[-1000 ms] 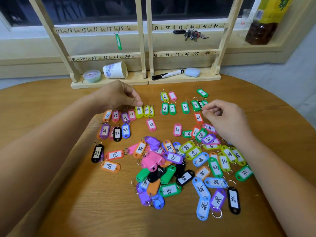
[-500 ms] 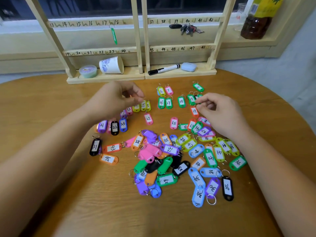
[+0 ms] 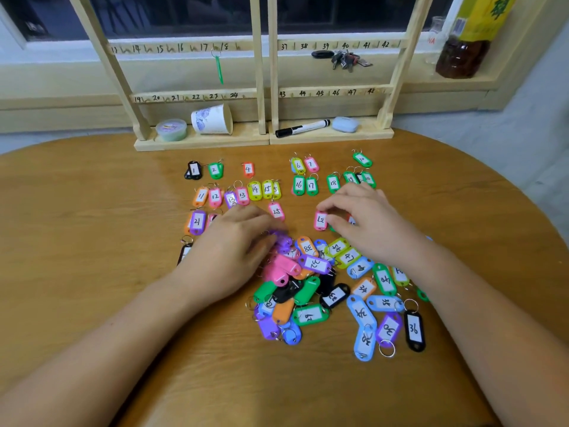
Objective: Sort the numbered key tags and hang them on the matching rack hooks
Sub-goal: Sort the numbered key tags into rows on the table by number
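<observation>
The left hand [image 3: 234, 251] has come down from the sorted rows [image 3: 255, 189] and now lies at the far-left edge of the heap [image 3: 323, 288] of unsorted key tags, its fingers curled onto a purple tag [image 3: 281, 240]; motion blur hides whether it actually grips that tag. The right hand [image 3: 369, 223] has also dropped back toward the heap, from the green tags beyond it, and now pinches a pink tag [image 3: 320, 220] marked 37 between thumb and forefinger, just beyond the heap's far edge. So both hands have left the laid-out rows and returned to picking, which suggests the sorting step goes on and hanging has hardly begun. Beyond the heap, the sorted rows lie flat on the tabletop [image 3: 92, 241] in rough number order, from 1 up into the twenties, with gaps. Further beyond the heap stands the rack [image 3: 261, 87], where only one green tag [image 3: 219, 67] hangs, near the hook marked 18, and a bunch of keys [image 3: 348, 60] hangs or lies near the 39 to 41 marks. Most of the heap is unsorted, many tags face down or overlapping, so the numbers will need turning up before each can be placed
</observation>
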A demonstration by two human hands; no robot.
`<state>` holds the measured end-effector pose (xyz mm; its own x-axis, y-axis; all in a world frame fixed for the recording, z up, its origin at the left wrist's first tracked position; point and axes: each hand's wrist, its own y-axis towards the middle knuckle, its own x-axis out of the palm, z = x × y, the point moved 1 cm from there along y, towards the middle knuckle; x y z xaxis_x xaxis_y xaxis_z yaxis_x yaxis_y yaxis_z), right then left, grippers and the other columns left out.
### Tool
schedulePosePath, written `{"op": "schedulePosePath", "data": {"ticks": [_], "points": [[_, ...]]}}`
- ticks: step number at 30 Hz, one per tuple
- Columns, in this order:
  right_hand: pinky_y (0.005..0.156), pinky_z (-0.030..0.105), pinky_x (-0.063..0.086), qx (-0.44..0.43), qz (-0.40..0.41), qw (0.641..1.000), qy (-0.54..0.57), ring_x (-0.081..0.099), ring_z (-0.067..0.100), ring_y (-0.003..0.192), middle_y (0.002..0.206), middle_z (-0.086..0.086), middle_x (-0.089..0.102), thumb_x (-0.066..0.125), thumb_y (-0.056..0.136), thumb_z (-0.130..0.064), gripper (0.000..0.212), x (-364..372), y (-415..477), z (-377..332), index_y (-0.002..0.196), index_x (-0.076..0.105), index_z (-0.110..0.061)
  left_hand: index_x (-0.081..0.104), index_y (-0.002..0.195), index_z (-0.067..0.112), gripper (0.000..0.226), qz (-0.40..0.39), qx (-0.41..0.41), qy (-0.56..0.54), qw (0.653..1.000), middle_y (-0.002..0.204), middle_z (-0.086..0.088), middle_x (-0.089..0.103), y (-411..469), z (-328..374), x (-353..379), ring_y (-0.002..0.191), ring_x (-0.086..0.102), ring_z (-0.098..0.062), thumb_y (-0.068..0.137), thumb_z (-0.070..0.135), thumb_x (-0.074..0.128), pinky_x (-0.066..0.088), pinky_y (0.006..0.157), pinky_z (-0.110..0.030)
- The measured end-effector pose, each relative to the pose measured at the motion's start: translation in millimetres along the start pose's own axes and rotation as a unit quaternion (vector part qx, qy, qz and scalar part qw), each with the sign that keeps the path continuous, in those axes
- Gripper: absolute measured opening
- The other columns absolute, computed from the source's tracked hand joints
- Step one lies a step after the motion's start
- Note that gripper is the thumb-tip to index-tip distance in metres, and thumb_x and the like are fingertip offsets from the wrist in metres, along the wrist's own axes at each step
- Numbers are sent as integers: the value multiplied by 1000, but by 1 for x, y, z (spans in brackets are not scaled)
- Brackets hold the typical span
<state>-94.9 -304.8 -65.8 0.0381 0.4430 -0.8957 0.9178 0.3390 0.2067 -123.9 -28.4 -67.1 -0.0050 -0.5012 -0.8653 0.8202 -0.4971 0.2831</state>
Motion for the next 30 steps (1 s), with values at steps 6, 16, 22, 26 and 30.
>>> {"op": "schedulePosePath", "data": {"ticks": [6,16,22,26,30], "points": [[108,33,24,-11,-24,1000,-2,43,11,120,116,-19,52,63,102,-30,33,4,0,-1,133,69,-42,70,130,35,32,-19,16,28,999,125,14,66,-1,-2,0,116,62,-18,103,37,54,55,92,-48],[104,38,31,3,-1,1000,2,46,12,114,110,-16,54,72,97,-36,10,3,1,-6,105,68,-39,77,117,32,22,11,4,18,1000,112,11,68,1,2,1,107,65,-18,104,38,60,56,87,-47],[102,39,37,28,8,999,34,52,11,104,100,-17,60,80,91,-33,17,1,3,-12,96,64,-36,76,118,28,18,17,-7,7,1000,110,7,66,3,1,3,106,64,-20,100,29,73,55,88,-45],[77,25,48,66,32,982,174,59,3,79,82,-12,68,84,89,-24,14,1,4,-11,87,73,-30,76,121,27,22,22,-15,2,1000,110,7,65,4,1,4,108,63,-18,99,28,74,55,90,-43],[71,21,52,111,33,943,312,68,7,76,81,-4,77,83,92,-16,9,-3,5,-8,95,80,-24,75,124,28,24,20,-21,-1,1000,112,9,63,4,2,5,112,60,-16,100,27,72,54,92,-41]]}}
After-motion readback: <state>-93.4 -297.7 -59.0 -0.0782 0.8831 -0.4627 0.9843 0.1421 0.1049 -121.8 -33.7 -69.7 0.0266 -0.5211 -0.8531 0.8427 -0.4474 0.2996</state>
